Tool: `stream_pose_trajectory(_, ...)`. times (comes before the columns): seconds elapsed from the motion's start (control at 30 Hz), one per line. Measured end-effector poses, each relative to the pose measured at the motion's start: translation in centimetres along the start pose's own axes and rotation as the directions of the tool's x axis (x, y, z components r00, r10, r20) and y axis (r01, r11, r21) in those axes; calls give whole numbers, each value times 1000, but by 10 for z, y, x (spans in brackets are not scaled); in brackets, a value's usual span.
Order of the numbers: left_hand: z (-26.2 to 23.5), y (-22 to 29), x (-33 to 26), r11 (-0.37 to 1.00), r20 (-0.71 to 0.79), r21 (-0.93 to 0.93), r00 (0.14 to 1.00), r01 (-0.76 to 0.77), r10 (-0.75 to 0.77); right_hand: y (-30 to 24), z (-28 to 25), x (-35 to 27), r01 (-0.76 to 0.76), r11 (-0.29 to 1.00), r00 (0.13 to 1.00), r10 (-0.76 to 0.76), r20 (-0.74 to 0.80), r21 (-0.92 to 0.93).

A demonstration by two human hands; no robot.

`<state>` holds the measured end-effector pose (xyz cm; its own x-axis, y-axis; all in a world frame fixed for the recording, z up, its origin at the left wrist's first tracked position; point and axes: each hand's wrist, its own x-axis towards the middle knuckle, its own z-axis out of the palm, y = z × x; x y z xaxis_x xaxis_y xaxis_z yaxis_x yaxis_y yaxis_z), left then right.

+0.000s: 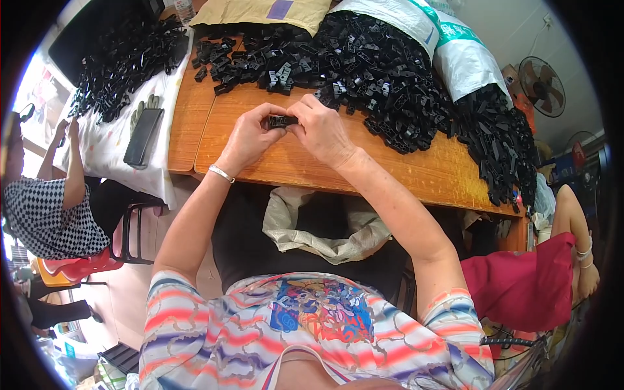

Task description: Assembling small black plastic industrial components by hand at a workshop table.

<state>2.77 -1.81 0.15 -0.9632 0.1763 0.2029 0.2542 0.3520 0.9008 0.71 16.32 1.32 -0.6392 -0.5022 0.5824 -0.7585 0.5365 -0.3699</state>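
A loose short-sleeved shirt [227,331] is worn, banded in white, coral, blue and purple with wavy taupe lines. Its chest is covered by a multicoloured cartoon-like print [325,311]; the neckline is edged by striped trim [273,373]. The left hand's [250,136] wrist is circled by a silver-coloured bracelet [221,173]. Black legwear [237,244] is worn below.

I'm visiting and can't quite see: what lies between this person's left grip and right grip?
In the head view, a small black part lies between the left grip and the right grip, touching both.
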Motion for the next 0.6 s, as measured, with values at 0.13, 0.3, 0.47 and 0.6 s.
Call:
stream_pose_trajectory(0.13, 1, -13, -3, 996, 36, -73, 998, 53, -51, -1, 0, -3, -3, 1000, 999, 3, 49, -5)
stream_pose_trajectory(0.3, 4, -3, -10, 885, 130, -416, 977, 209, -169, 3, -1, -12, -114, 993, 987, 110, 117, 35)
stream_pose_trajectory(0.47, 17, -9, -24, 904, 77, -408, 992, 125, -103, 5, 0, -24, -584, 594, 812, 407, 419, 554)
stream_pose_trajectory(0.6, 26, -1, -44, 942, 192, -278, 972, 186, -135, -4, -12, -50, -681, 498, 731, 421, 538, 537)
